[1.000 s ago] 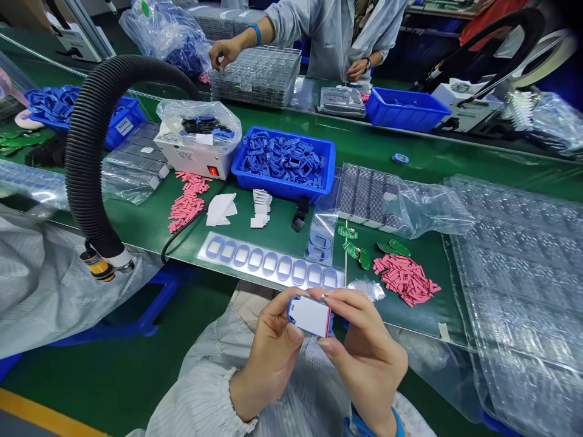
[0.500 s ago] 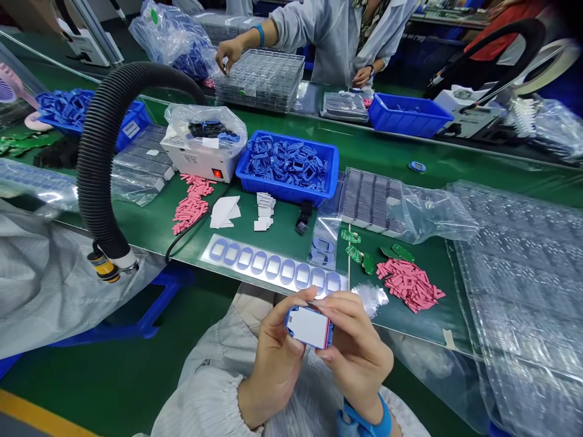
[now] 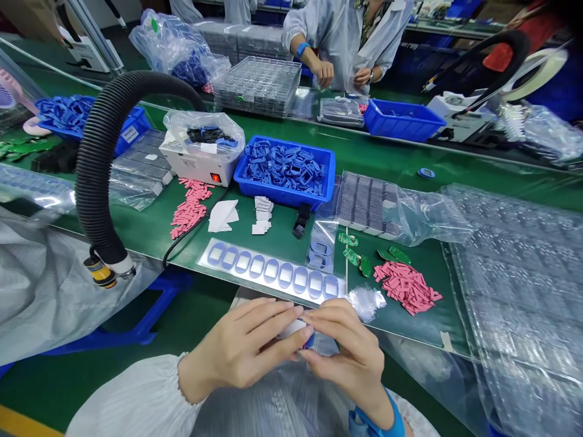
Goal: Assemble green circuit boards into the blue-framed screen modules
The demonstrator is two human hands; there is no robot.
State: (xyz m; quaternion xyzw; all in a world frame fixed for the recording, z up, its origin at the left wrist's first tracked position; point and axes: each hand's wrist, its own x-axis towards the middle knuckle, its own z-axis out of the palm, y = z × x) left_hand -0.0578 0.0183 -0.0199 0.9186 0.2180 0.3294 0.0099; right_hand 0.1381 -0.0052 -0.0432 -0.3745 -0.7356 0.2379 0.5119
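Observation:
Over my lap, just off the table's front edge, both hands close around a small blue plastic casing with a white face [image 3: 294, 329]. Fingers cover most of it; a bit of white, a red strip and a blue edge show between them. My left hand [image 3: 248, 343] lies across it from the left, fingers over its top and front. My right hand [image 3: 348, 349], with a blue band at the wrist, pinches it from the right. Right behind my hands lies a clear strip of oval blue-rimmed stickers [image 3: 271, 271] along the table edge.
Behind the stickers stands a blue bin of blue frames [image 3: 285, 197]. Pink strips [image 3: 407, 287] and green circuit boards [image 3: 351, 257] lie at right, beside clear blister trays [image 3: 519, 291]. A black hose [image 3: 93, 164] arches at left. A co-worker's hand [image 3: 324, 73] is across the table.
My left hand has turned over and now covers the casing's top, which showed openly before. Across the table, the co-worker's arm has moved right, away from the stacked trays.

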